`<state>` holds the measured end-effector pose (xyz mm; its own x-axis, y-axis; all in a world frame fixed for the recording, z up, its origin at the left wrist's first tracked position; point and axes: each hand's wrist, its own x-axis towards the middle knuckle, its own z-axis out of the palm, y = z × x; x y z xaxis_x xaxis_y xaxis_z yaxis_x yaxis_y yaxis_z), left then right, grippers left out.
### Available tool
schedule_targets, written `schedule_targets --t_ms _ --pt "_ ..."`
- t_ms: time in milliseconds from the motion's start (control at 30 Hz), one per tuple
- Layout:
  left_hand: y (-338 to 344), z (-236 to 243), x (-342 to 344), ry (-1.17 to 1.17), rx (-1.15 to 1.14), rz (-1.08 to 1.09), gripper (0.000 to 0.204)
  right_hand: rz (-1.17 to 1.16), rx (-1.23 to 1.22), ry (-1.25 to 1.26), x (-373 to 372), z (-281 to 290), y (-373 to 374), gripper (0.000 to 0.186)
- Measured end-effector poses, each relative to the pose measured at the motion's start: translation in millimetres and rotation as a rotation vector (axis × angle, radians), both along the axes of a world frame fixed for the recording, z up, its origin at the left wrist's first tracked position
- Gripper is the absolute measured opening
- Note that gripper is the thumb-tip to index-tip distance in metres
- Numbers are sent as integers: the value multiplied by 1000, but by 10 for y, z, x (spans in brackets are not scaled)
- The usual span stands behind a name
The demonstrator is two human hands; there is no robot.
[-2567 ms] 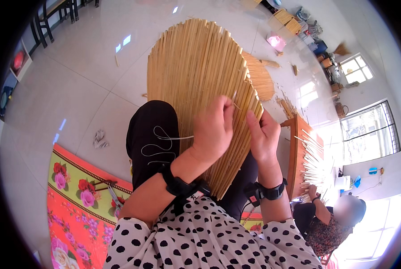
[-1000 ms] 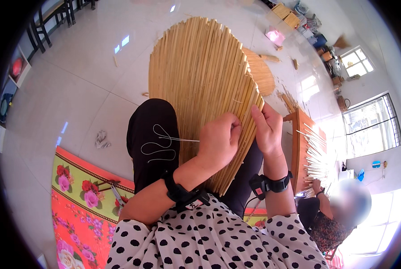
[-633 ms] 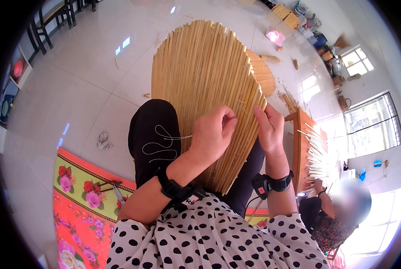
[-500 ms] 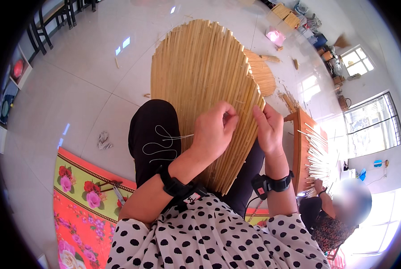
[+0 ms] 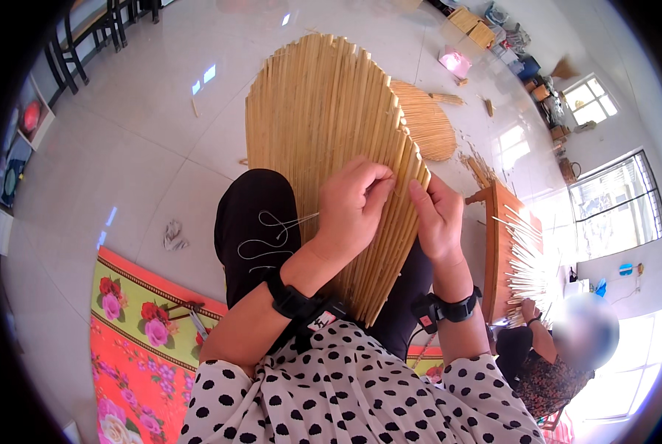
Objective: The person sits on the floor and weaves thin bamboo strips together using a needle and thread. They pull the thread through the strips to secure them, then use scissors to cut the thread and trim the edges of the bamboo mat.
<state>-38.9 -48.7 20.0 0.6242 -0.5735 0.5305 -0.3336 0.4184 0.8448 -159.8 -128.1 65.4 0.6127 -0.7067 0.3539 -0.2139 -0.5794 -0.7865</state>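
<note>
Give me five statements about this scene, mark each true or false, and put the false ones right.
1. The right hand grips the edge of the stalk panel. True.
2. The white thread trails over the person's right leg. False: the white thread trails over the left leg.
3. A second panel of stalks lies on the floor. True.
4. The crumpled cloth lies on the wooden table. False: the crumpled cloth lies on the floor, off to the left.
5. The left hand is over the stalk panel. True.
</note>
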Motion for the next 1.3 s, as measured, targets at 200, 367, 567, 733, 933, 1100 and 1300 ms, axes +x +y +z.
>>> schedule_targets --t_ms 200,367,567,733,933,1100,1300 --pt "30 -46 28 332 -42 -116 2 2 -3 -8 104 8 30 26" --pt "72 -33 105 250 -14 -38 3 -11 -36 30 100 16 40 27" --pt "147 -22 93 14 -4 94 4 -23 -23 -12 28 -26 -19 27" --pt "90 0 11 142 7 53 5 -41 -12 -2 25 -34 -44 26" --pt "33 108 142 97 59 95 10 -17 -35 13 0 -63 -67 28" --pt "73 117 204 -26 185 6 11 -28 -13 4 27 -20 -15 27" --pt "87 50 109 139 144 -16 11 -24 0 -30 8 -44 -61 26"
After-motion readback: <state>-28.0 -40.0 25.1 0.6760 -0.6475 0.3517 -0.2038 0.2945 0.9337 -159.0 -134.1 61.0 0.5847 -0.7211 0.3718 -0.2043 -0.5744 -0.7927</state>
